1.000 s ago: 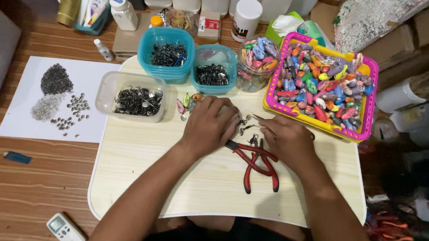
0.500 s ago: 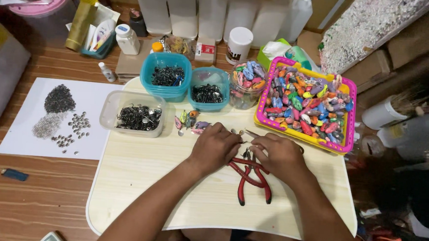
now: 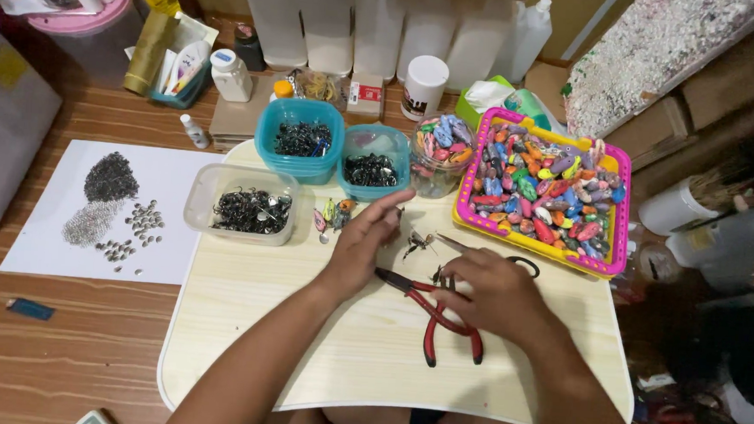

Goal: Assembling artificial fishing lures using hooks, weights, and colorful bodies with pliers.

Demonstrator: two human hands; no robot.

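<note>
Head view, small metal hook [image 3: 416,242] just beside left fingers [image 3: 392,206] (touching unclear)

The left hand [image 3: 362,246] has lifted away from the right hand [image 3: 493,295].

A home craft corner: tubs of small metal parts [image 3: 300,139], basket of painted lures [image 3: 543,188], red pliers [image 3: 440,314].

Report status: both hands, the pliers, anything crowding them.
Left hand open, fingers beside small hook piece. Right hand resting over red pliers, grip unclear. Clear tub and pink tray close by.
</note>
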